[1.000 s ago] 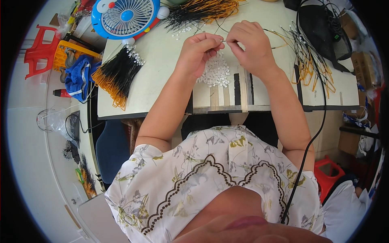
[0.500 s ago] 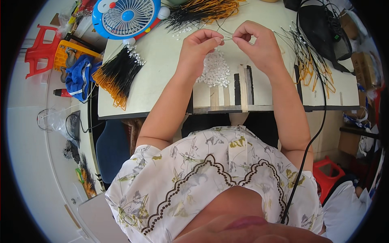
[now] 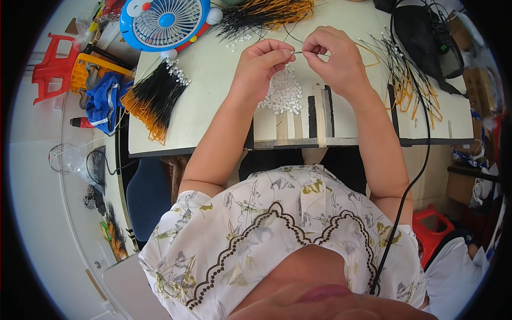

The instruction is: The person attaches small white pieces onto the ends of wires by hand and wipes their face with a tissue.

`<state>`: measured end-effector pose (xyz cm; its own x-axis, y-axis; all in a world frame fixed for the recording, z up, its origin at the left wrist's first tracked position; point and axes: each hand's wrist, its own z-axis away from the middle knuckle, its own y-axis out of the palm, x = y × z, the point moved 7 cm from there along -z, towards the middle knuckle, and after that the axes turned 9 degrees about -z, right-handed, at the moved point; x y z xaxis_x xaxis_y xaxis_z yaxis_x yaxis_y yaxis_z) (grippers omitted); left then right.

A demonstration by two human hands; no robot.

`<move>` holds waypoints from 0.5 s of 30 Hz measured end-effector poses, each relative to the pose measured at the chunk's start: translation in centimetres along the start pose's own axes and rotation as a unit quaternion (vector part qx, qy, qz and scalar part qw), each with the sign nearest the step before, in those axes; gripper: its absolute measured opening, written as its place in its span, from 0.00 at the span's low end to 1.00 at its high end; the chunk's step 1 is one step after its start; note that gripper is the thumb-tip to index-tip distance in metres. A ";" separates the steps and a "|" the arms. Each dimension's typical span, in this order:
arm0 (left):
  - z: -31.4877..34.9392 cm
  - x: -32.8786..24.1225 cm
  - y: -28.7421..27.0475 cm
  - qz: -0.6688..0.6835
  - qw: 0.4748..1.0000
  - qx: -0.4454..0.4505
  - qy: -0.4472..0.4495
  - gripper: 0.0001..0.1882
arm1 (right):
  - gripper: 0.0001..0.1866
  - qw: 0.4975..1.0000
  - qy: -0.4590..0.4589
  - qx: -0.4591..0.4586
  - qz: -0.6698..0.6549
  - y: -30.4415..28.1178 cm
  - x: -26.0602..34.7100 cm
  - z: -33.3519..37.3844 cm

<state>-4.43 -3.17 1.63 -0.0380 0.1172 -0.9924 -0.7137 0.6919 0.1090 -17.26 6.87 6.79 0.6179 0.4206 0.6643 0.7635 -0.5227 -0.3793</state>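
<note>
Above the table, my left hand (image 3: 258,69) is closed in a pinch of thumb and forefinger; what small piece it holds is hidden by the fingertips. Close beside it, my right hand (image 3: 336,61) pinches a thin dark wire (image 3: 298,52) that spans the narrow gap between the two hands. An orange wire loop (image 3: 375,55) sticks out behind the right hand. Just below the left fingertips lies a heap of small white plastic connector housings (image 3: 285,93).
A bundle of black and orange wires with white ends (image 3: 157,101) lies at left, below a blue fan (image 3: 166,21). More wires lie at the far side (image 3: 261,18) and at right (image 3: 408,80). Strips (image 3: 320,114) are fixed near the table's front edge. A black cable (image 3: 421,160) hangs at right.
My right hand has shifted slightly left and turned, its fingers more curled. An orange wire loop now shows to its right. My left hand has stayed nearly still.
</note>
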 end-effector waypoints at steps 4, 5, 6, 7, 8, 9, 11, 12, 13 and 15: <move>0.0 0.0 0.1 -0.002 1.000 -0.005 -0.001 0.05 | 0.05 1.000 -0.003 0.000 -0.001 0.0 0.1 0.0; 0.1 -0.1 0.1 0.004 1.000 -0.009 -0.004 0.05 | 0.05 1.000 -0.009 0.001 -0.001 -0.1 0.3 0.0; 0.1 -0.1 0.1 0.004 1.000 -0.009 -0.003 0.05 | 0.05 1.000 -0.010 0.001 -0.001 -0.1 0.3 0.0; 0.1 -0.1 0.1 0.008 1.000 -0.008 -0.007 0.05 | 0.06 1.000 -0.019 -0.002 0.003 -0.1 0.5 0.0; 0.1 0.0 0.1 0.012 1.000 -0.007 -0.011 0.05 | 0.06 1.000 -0.028 -0.006 0.008 -0.2 0.6 0.0; 0.1 -0.1 0.1 0.011 1.000 -0.007 -0.011 0.05 | 0.06 1.000 -0.028 -0.006 0.008 -0.2 0.6 0.0; 0.1 0.0 0.1 0.013 1.000 -0.009 -0.015 0.05 | 0.06 0.999 -0.038 -0.008 0.008 -0.2 0.6 0.0; 0.1 0.0 0.1 0.013 1.000 -0.008 -0.015 0.05 | 0.06 0.999 -0.038 -0.008 0.008 -0.1 0.6 -0.1; 0.1 0.0 0.1 0.012 1.000 -0.006 -0.015 0.06 | 0.06 0.998 -0.053 -0.006 0.014 -0.1 0.8 -0.1; 0.1 0.0 0.1 0.011 1.000 -0.004 -0.014 0.06 | 0.07 0.997 -0.068 -0.003 0.020 0.0 0.9 -0.1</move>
<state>-4.45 -3.00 1.69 -0.0340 0.1517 -0.9878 -0.7192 0.6826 0.1295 -16.76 7.19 7.47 0.6675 0.4962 0.5551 0.7371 -0.5457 -0.3986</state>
